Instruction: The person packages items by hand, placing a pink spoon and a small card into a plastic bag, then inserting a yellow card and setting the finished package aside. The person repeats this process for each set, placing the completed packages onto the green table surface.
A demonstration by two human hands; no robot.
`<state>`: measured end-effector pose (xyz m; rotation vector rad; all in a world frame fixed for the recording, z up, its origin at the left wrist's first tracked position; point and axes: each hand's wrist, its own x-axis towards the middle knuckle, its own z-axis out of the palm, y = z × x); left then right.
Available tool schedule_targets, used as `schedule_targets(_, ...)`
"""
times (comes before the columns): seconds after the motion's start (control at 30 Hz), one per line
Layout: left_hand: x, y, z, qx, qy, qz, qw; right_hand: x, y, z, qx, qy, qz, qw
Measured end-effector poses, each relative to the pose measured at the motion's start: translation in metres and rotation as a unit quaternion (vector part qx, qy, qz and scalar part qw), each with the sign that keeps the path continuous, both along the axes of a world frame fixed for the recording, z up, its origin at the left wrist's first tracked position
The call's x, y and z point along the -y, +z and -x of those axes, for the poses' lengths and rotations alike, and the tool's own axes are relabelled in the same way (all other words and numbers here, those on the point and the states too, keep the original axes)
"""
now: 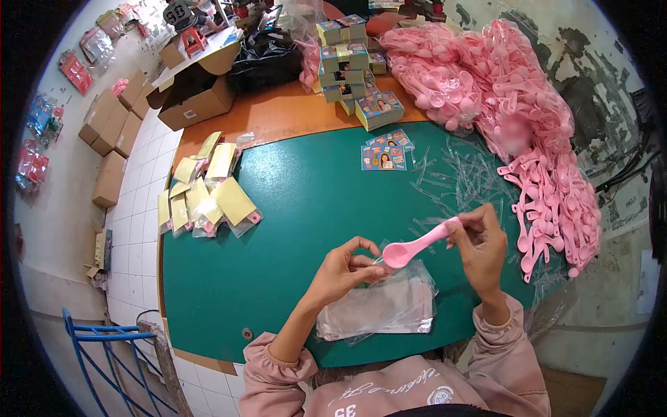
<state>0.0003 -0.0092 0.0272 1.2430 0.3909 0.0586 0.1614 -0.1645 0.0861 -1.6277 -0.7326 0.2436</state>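
My right hand pinches a pink spoon by the end of its handle. The spoon slants down to the left, its bowl close by the fingertips of my left hand. Those left fingers are closed on a piece of clear plastic, perhaps the mouth of a small bag; its full outline is hard to make out. Below both hands a stack of clear plastic bags lies near the front edge of the green table mat.
Pink spoons are heaped on the right, below a large bag of spoons. Clear plastic strips lie scattered beside printed cards. Card stacks stand at the back. Packed pouches with yellow cards are at left.
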Motion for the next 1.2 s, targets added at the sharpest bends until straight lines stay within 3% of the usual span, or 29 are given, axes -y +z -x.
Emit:
schedule_targets(0.23,0.002,0.000,-0.003,-0.020,-0.009,-0.038,0.999,-0.002,-0.001,0.006,0.045,0.058,0.064,0.995)
schedule_targets(0.5,0.007,0.005,-0.008,0.038,-0.037,-0.047,0.997,-0.004,-0.001,0.004,0.032,0.109,0.089,0.989)
schedule_targets(0.6,0.011,0.012,-0.012,0.065,-0.025,-0.024,0.997,-0.003,-0.002,0.005,0.052,0.175,0.119,0.976)
schedule_targets(0.73,0.016,0.017,-0.014,0.049,0.045,-0.143,0.987,-0.004,-0.003,0.005,-0.001,0.154,0.081,0.985)
schedule_targets(0.8,0.005,0.025,-0.012,-0.032,-0.124,-0.181,0.975,-0.003,-0.003,0.002,-0.025,0.142,0.074,0.987)
schedule_targets(0.9,0.010,0.029,-0.013,-0.032,-0.124,-0.217,0.968,-0.001,0.001,-0.009,0.004,0.155,0.059,0.986)
schedule_targets(1.03,0.008,0.031,-0.010,0.040,-0.080,-0.199,0.976,0.037,0.006,-0.110,-0.122,0.187,-0.128,0.966)
schedule_targets(1.1,0.004,0.031,-0.007,0.090,-0.082,-0.195,0.973,0.041,0.003,-0.176,-0.089,0.091,0.068,0.990)
schedule_targets(1.17,-0.002,0.037,-0.006,0.085,-0.081,-0.189,0.975,0.050,0.019,-0.182,-0.063,0.099,0.072,0.990)
schedule_targets(1.2,-0.004,0.042,-0.002,0.141,-0.064,-0.177,0.972,0.055,0.028,-0.182,-0.046,0.109,0.080,0.990)
